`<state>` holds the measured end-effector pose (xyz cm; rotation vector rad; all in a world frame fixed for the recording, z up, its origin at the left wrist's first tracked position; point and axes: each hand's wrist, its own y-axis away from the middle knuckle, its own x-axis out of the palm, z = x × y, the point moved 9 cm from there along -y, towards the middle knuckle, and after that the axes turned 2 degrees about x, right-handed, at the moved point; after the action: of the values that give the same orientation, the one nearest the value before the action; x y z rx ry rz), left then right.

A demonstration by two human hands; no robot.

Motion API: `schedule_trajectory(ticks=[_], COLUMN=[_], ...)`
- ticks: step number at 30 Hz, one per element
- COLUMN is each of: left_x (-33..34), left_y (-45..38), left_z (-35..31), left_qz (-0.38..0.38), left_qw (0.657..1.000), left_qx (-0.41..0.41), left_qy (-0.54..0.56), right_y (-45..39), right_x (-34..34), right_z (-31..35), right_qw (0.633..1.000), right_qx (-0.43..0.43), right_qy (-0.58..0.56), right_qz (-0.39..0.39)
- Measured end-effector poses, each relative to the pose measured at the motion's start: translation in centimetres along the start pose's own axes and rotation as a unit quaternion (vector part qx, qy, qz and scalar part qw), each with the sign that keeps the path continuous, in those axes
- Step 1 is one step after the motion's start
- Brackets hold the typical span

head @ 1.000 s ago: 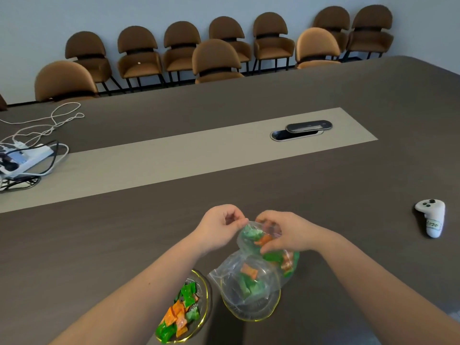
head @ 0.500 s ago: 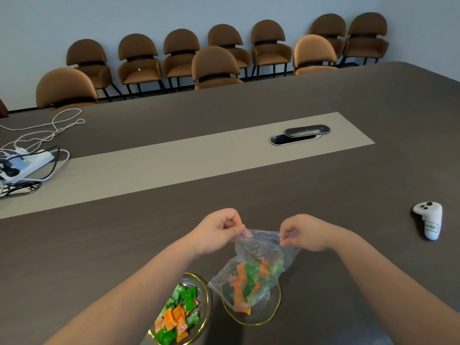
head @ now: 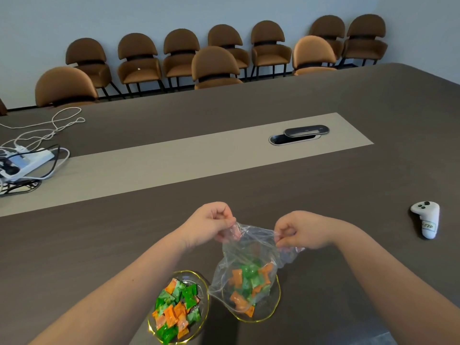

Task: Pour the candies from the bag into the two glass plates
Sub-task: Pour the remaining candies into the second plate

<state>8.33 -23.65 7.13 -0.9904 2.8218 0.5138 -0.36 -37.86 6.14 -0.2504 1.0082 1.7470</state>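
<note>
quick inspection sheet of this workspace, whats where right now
surface: dark table with a lighter centre strip
job's things: clear bag held up over the right glass plate, candies still bunched in its lower end; left glass plate already heaped with candies
clutter: white controller on the table at right; open cable port in the strip
hands: left hand and right hand each pinch an upper edge of the bag
cables: power strip with tangled white and black cords, far left
surroundings: brown chairs along a pale wall
</note>
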Motion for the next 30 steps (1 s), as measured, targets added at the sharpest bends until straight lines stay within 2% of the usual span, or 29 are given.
schedule_trajectory(ticks=[8, 30], left_x=[-0.9, -4.0], left_y=[0.6, 2.1], left_z=[-0.8, -3.2], left_qz=[0.002, -0.059], left_qw=[1.0, 0.995], left_qx=[0.012, 0.064], left_qy=[0.026, 0.045], right_y=[0.5, 1.5], right_x=[-0.3, -3.6], right_z=[1.7, 4.6], right_qw=[1.0, 0.995], right_qx=[-0.013, -0.051], right_qy=[-0.014, -0.048], right_qz=[0.018, -0.07])
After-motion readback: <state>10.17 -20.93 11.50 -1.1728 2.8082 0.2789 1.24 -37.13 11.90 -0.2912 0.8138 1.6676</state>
